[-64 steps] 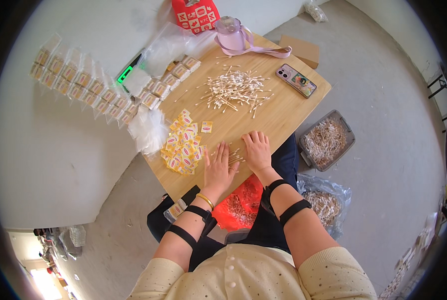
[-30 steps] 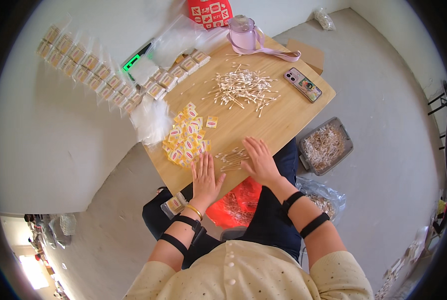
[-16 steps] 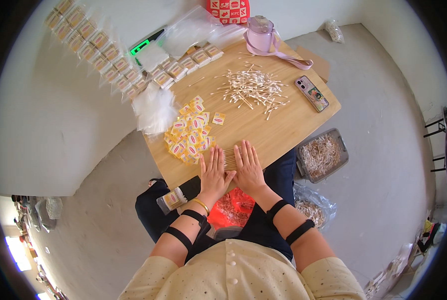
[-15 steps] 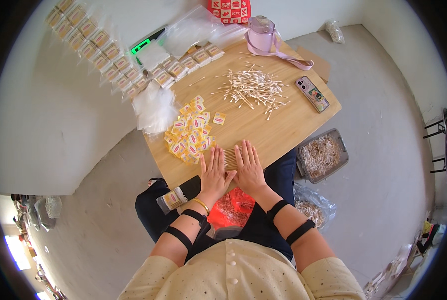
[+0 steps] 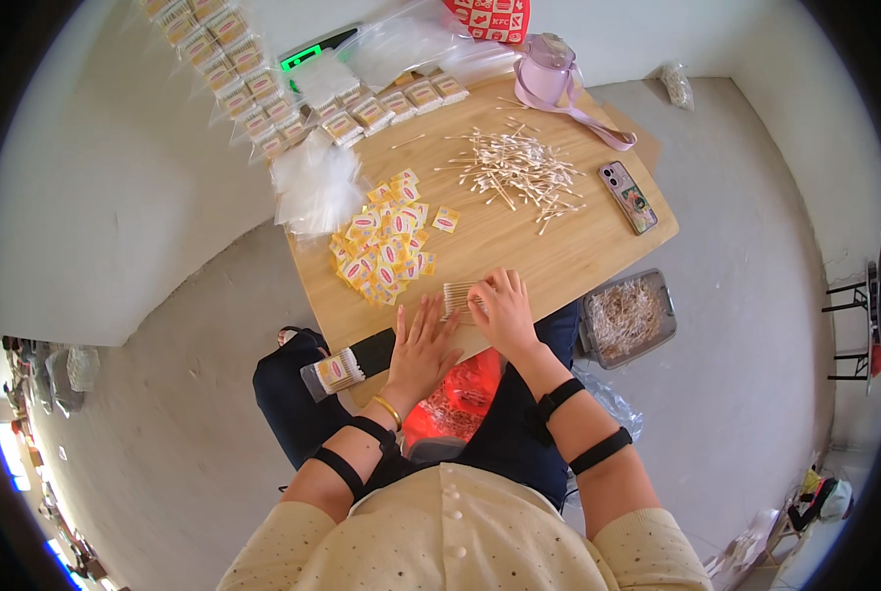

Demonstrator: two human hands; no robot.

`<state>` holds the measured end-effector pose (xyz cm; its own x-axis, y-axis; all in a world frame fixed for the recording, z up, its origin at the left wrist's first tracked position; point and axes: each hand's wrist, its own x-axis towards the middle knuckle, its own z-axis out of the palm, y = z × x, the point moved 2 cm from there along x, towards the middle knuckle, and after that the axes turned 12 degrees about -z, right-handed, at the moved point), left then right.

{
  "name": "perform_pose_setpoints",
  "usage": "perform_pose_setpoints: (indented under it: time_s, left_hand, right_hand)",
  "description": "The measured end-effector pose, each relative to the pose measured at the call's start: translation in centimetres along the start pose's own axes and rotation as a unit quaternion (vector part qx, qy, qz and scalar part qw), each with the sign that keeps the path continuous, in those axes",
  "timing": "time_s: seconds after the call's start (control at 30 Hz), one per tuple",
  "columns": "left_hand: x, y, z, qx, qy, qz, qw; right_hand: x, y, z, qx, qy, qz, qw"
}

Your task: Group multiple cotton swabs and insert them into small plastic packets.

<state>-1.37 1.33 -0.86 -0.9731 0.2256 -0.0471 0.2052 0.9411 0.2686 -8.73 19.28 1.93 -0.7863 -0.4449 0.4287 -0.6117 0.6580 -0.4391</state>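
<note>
A flat row of cotton swabs (image 5: 454, 297) lies side by side near the table's front edge, partly covered by my hands. Flat on the table, my left hand (image 5: 421, 347) has its fingers stretched, with the tips at the row's lower left end. My right hand (image 5: 505, 313) bends over the row's right end, fingers and thumb drawn together on the swabs; the exact grip is partly hidden. Beyond it spreads a loose heap of cotton swabs (image 5: 519, 169). Small yellow-and-white cards (image 5: 386, 241) are piled to the left of the row.
A filled swab packet (image 5: 338, 371) lies by a black pad (image 5: 373, 351). Clear bags (image 5: 320, 187), packed bundles (image 5: 371, 112) and a scale display (image 5: 300, 57) line the far left. A lilac bottle (image 5: 545, 71) and phone (image 5: 628, 197) sit right; a grey bin (image 5: 625, 320) stands below.
My right hand has gone from lying flat to curled fingers at the row's right end. My left hand stays flat, slightly lower against the row. The whole view has shifted a little.
</note>
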Motion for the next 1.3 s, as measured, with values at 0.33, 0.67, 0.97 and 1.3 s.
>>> perform_pose_setpoints:
  time_s: [0.33, 0.67, 0.97, 1.3]
  left_hand:
    - [0.1, 0.0, -0.3, 0.01, 0.026, -0.002, 1.0]
    - [0.1, -0.2, -0.5, -0.015, 0.037, -0.022, 0.999]
    - [0.1, 0.1, -4.5, -0.261, 0.098, -0.171, 0.945]
    - [-2.6, -0.5, -8.9, -0.498, 0.043, -0.177, 0.848]
  right_hand:
    - [2.3, 0.6, 0.0, -0.006, -0.086, -0.063, 0.994]
    - [3.9, 1.1, 0.3, -0.052, -0.179, -0.113, 0.976]
    - [4.2, -2.0, -2.8, -0.029, -0.154, -0.12, 0.98]
    - [0.6, -7.7, -5.6, 0.159, -0.097, -0.069, 0.98]
